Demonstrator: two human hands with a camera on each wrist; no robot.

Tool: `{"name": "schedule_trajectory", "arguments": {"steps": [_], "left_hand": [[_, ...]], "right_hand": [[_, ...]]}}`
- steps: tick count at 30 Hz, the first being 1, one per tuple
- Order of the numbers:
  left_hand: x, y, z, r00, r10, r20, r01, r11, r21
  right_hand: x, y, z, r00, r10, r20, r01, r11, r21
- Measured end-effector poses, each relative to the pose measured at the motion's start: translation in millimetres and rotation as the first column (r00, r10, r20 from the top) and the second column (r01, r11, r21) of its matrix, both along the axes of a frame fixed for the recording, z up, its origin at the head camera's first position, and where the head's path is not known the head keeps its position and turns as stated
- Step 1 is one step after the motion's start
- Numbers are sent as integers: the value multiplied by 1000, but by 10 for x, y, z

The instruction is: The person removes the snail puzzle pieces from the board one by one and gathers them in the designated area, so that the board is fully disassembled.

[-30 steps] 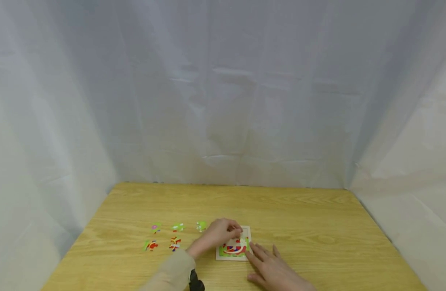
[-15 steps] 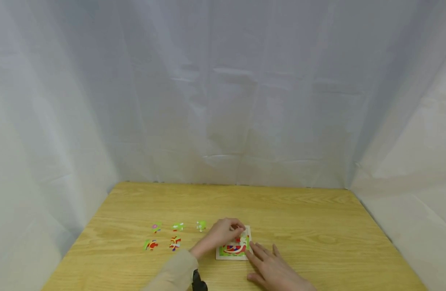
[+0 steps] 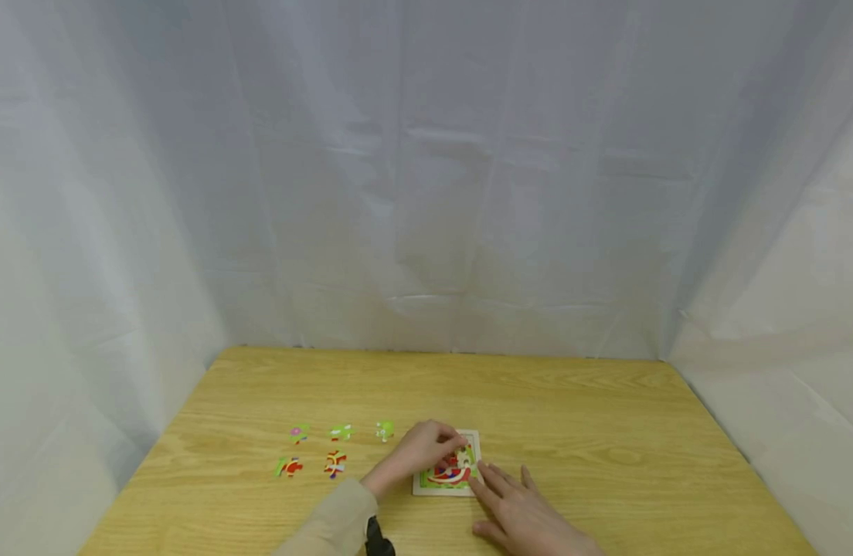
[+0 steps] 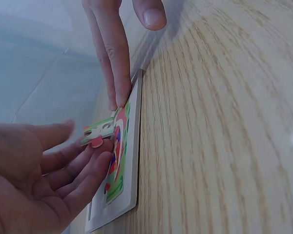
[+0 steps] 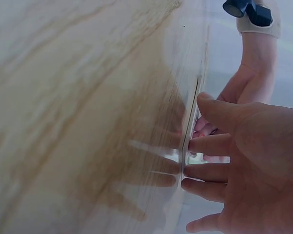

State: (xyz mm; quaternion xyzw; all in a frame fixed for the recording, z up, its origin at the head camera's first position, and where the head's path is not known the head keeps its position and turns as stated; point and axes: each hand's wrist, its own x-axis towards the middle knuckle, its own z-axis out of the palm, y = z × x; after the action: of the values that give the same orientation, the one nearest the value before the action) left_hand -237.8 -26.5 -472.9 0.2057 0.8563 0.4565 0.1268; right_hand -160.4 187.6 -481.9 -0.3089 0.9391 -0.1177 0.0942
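Note:
In the left wrist view, my left hand (image 4: 44, 170) holds a green and white puzzle piece (image 4: 98, 131) with a red knob at its fingertips. The piece is tilted, just over the puzzle board (image 4: 129, 170), a pale-framed tray partly filled with red, white, blue and green pieces. From the head view, the left hand (image 3: 423, 452) covers the upper left of the board (image 3: 443, 491). My right hand (image 3: 520, 506) lies with fingers spread at the board's right edge; in the right wrist view, straight fingertips of the right hand (image 5: 263, 161) touch that edge.
Several loose puzzle pieces lie left of the board on the wooden table (image 3: 572, 409), among them a red and yellow piece (image 3: 334, 464) and a green piece (image 3: 385, 431). Pale sheeting (image 3: 426, 193) hangs behind the table and at both sides.
My left hand has shifted slightly right over the board, then lowered a little, with the puzzle piece. The right hand stays where it was, and the loose pieces have not moved.

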Motion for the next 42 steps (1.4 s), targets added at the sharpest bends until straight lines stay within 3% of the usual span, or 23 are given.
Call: {"name": "schedule_trajectory", "arguments": {"steps": [5,13,21,29,38,42], "left_hand": [[-11,-18,-16,998,-6,-59,5,1000,-20],[-18,-77,54,994,50,-95,-50,999,2],[-51,-234,76,997,62,-41,-58,994,93],[-26,-417,88,995,98,-26,-95,988,118],[-21,-677,83,984,142,-107,-138,989,45],[-30,-813,69,983,155,-103,-151,987,46]], "right_hand": [[-2,3,-8,1000,3,3,-3,1000,-4],[7,-7,2,1000,-6,9,6,1000,-14],[4,-17,11,1000,-9,12,9,1000,-5],[1,-30,11,1000,-7,-5,7,1000,9],[-8,-31,5,1000,-15,5,15,1000,4],[-13,-32,-1,1000,-16,10,16,1000,1]]}}
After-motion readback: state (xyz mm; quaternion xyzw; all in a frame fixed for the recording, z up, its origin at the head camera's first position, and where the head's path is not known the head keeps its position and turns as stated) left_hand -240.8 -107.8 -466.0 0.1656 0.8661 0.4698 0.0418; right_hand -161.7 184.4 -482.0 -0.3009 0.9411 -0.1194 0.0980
